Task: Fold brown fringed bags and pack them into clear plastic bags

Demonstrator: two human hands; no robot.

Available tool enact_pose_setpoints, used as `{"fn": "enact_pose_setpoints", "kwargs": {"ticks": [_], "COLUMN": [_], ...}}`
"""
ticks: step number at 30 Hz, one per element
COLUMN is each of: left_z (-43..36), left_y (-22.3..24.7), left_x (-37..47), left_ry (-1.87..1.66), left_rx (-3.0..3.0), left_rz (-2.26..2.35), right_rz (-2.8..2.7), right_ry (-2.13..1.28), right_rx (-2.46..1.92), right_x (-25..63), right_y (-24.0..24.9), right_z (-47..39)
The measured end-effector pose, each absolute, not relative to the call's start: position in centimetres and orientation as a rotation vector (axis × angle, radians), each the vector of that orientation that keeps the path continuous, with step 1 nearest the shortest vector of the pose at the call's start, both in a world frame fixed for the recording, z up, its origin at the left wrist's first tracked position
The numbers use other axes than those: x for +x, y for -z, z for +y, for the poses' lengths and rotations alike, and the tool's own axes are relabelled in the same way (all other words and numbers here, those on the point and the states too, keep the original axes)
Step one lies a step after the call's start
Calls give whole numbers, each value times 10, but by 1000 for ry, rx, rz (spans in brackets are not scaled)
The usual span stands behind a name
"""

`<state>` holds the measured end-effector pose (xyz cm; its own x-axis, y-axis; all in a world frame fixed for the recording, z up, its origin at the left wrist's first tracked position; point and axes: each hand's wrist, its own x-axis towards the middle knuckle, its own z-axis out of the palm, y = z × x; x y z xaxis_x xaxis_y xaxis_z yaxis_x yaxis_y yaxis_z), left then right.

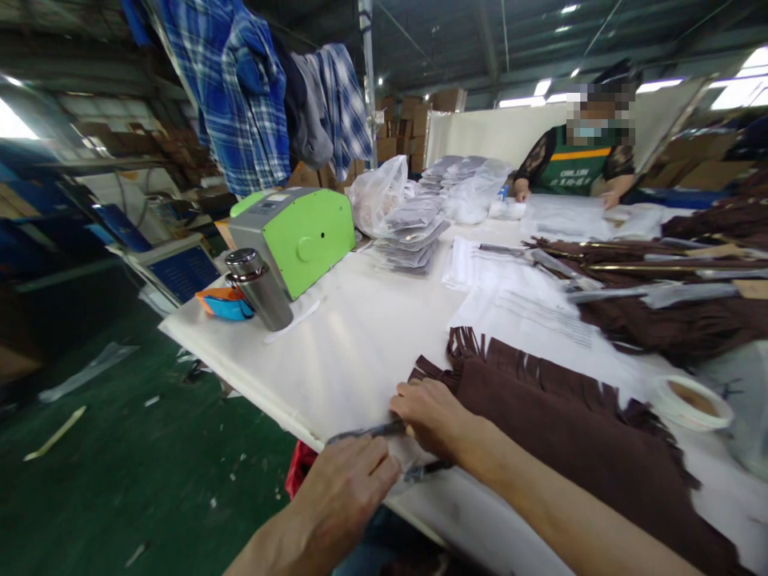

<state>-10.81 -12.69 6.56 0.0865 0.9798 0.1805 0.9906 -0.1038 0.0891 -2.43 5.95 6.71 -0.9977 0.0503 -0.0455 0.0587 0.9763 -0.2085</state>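
Two hands are seen at the near edge of the white table, and both are closed on the same thing: a thin clear plastic bag with a dark edge strip, which is pinched at the corner of a folded brown fringed garment. The left hand is curled, and its thumb and fingers are narrowed on the nearer part of the bag, just below the dark strip. The right hand is laid flat and low, its fingers bent over the strip and touching the garment's corner; how tightly it grips cannot be told, since the fingertips are hidden under the hand. The long axis of the strip runs across from the left hand's side toward the right hand, almost parallel to the table edge, and it is held between the two hands, with the left fingertips just beside the right ones. From the fingers the garment is spread away to the right and forward, its fringe pointing away from the hands. The right hand is the nearer one to the garment; the left hand is kept off the cloth, at the bag only. Well beyond the fingers a roll of tape is placed to the right, and a steel flask and a green machine are standing far to the left.
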Motion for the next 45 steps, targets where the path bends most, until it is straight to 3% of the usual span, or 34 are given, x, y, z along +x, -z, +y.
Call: {"fn": "enact_pose_setpoints", "kwargs": {"ticks": [4, 11, 16, 22, 26, 30, 35, 38, 42, 45], "left_z": [-133, -128, -124, -120, -117, -109, -86, -73, -69, -71], "left_y": [-48, -67, -56, -50, -62, -73, -75, -71, -71, -81], "left_x": [-118, -127, -127, -126, -115, -90, -53, -45, -45, -51], "left_ry": [661, 1221, 916, 706, 710, 794, 1065, 1385, 1860, 2015], "left_rx": [-2179, -1925, -1860, -1934, -2107, -2332, -2534, -2486, -2203, -2194], "left_rz": [-2376, -2939, -2853, -2894, -2899, -2906, -2829, -2830, -2964, -2956], "right_rz": [3086, 3083, 3078, 3108, 3240, 3435, 3499, 3471, 3516, 3478], "right_ry": [356, 656, 778, 661, 640, 406, 316, 430, 681, 912], "right_rx": [144, 345, 411, 247, 191, 168, 119, 126, 464, 582], "right_x": [-26, -26, 10, 72, 97, 124, 142, 141, 127, 112], "right_y": [-66, -82, -92, -52, -34, -24, -23, -29, -31, -27], "right_z": [68, 88, 71, 27, 30, 49, 62, 61, 50, 41]}}
